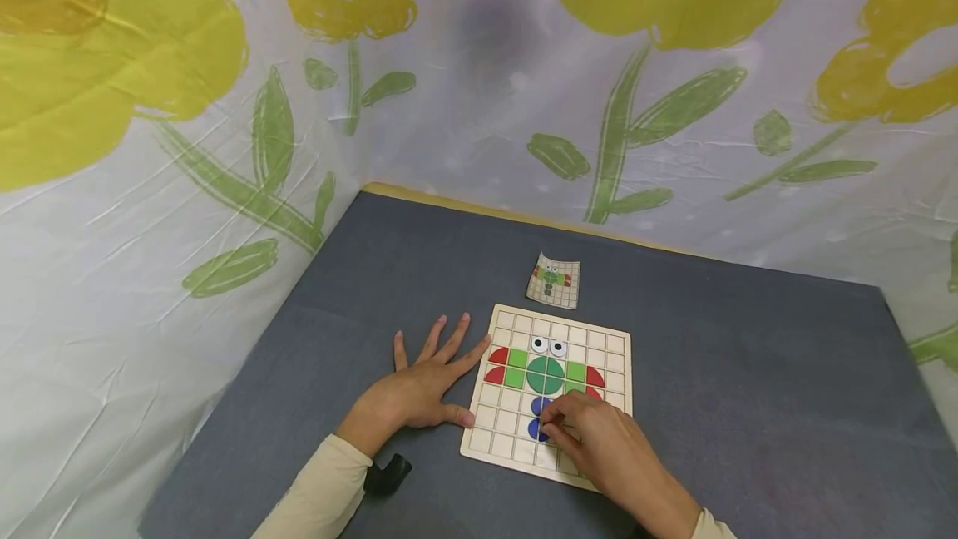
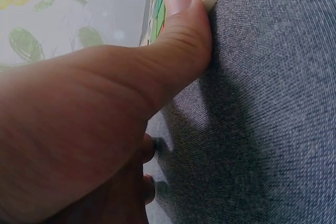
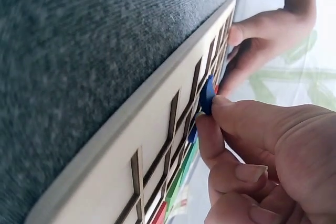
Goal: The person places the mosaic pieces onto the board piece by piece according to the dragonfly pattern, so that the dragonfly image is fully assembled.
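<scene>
A wooden grid board (image 1: 509,445) lies on the dark cloth, holding flat coloured pieces. My right hand (image 1: 609,443) is over its lower middle and pinches a blue piece (image 3: 207,96) between thumb and finger at the lower blue circle (image 1: 535,428). Another blue circle (image 1: 539,405) sits just above, partly hidden by that hand. My left hand (image 1: 427,389) spreads its fingers on the left; its thumb and index fingertip touch the board's left edge. Set in the grid are a green circle (image 1: 545,375), two eye pieces (image 1: 557,348), light green squares (image 1: 516,368) and red quarter pieces (image 1: 497,356).
A small card (image 1: 552,283) with a printed pattern like the board's lies behind the board. Dark cloth (image 1: 748,389) covers the table. A flower-printed curtain (image 1: 464,123) stands at the back and sides. A black strap piece (image 1: 387,475) is at the left wrist.
</scene>
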Tool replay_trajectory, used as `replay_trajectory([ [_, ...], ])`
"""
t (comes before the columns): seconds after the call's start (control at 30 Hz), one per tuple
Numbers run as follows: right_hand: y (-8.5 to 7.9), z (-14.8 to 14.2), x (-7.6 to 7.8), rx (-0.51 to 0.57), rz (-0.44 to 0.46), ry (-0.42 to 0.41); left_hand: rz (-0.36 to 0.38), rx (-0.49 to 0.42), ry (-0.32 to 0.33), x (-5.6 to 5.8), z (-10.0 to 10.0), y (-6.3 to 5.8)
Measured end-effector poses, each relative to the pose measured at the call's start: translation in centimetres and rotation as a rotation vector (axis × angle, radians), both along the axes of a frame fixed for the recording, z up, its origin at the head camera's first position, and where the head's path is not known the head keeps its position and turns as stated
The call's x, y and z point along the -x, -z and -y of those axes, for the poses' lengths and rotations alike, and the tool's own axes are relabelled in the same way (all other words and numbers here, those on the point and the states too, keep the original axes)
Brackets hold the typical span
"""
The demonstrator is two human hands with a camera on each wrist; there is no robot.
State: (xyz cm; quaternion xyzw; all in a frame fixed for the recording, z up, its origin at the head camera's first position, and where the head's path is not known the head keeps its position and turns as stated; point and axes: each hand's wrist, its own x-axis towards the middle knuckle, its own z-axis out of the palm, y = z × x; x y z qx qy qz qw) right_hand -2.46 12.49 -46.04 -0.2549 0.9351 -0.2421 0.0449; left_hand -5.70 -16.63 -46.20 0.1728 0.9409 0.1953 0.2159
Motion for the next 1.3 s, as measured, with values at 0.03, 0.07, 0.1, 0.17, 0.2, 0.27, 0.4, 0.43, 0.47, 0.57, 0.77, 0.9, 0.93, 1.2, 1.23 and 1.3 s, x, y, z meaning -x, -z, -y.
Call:
replay_trajectory([
  [0.03,0.0,0.0,0.0,-0.005,-0.003,0.001,-0.001,-0.002,0.001,0.0,0.0,0.0],
  [0.07,0.1,0.0,0.0,-0.008,-0.006,0.002,-0.001,-0.002,0.002,0.0,0.0,0.0],
  [0.1,0.1,0.1,0.0,-0.01,-0.007,0.004,0.001,-0.001,0.003,0.0,0.0,0.0],
  [0.17,0.1,0.1,-0.1,-0.015,-0.01,0.008,0.002,-0.006,0.003,0.0,0.0,0.1],
  [0.2,0.1,0.1,-0.1,-0.015,-0.011,0.01,0.001,-0.009,0.003,0.0,0.0,0.1],
  [0.27,0.1,0.2,-0.1,-0.021,-0.016,0.014,0.002,-0.01,0.003,0.0,0.0,0.2],
  [0.4,0.1,0.2,-0.2,-0.037,-0.022,0.021,-0.004,-0.004,0.001,0.0,0.0,0.3],
  [0.43,0.1,0.2,-0.2,-0.04,-0.024,0.02,-0.004,-0.002,0.001,0.0,0.0,0.3],
  [0.47,0.1,0.2,-0.2,-0.043,-0.023,0.019,-0.006,-0.001,0.0,0.0,0.0,0.4],
  [0.57,0.1,0.1,-0.2,-0.045,-0.03,0.009,-0.007,-0.004,0.0,0.0,0.0,0.3],
  [0.77,0.1,-0.1,-0.3,-0.044,-0.047,-0.029,-0.003,0.004,0.003,0.0,0.0,0.2],
  [0.9,0.0,-0.1,-0.4,-0.056,-0.062,-0.038,-0.006,-0.006,0.007,0.1,0.0,0.3],
  [0.93,0.0,-0.1,-0.4,-0.061,-0.068,-0.039,-0.007,-0.015,0.007,0.1,0.1,0.4],
  [1.2,0.1,-0.1,-0.6,-0.114,-0.13,-0.02,-0.051,-0.056,0.011,0.7,0.8,4.1],
  [1.23,0.2,-0.1,-0.6,-0.118,-0.131,-0.015,-0.057,-0.055,0.014,0.7,0.9,4.2],
  [1.3,0.2,-0.2,-0.6,-0.119,-0.13,-0.009,-0.053,-0.058,0.015,0.6,0.8,3.9],
])
